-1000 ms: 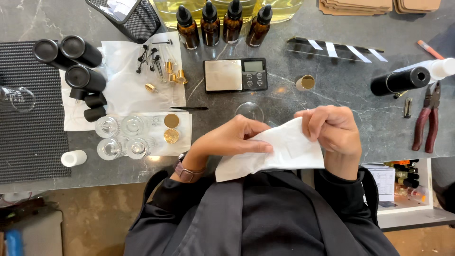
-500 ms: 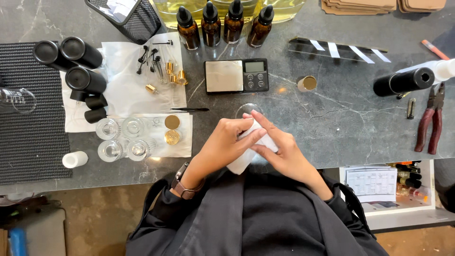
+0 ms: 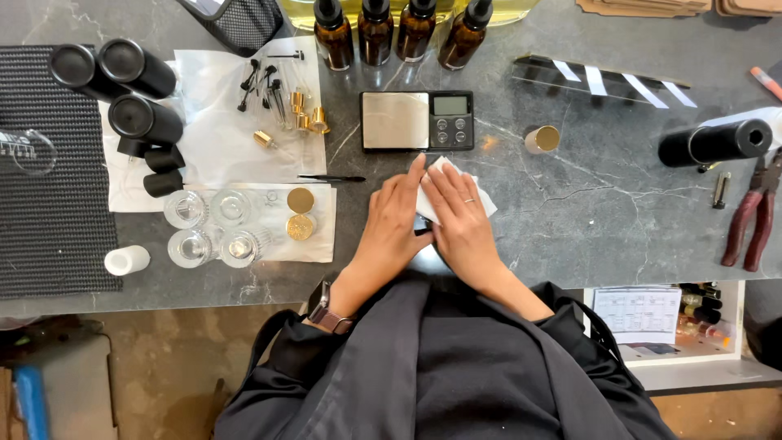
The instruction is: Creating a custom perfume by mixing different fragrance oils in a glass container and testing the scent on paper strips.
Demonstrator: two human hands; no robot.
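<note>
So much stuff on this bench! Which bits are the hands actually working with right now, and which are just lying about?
In use:
left hand
right hand
white paper sheet, pressed under both hands

Lying about:
amber bottles
small scale
clear glass jars
gold caps
black tubes
pliers
tweezers

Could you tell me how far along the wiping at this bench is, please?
Done: four empty glass jars and two gold lids sit laid out on paper. In hand: the left hand and right hand press a white cloth around something hidden. Left: the black caps and gold fittings lie loose, unassembled.
</note>
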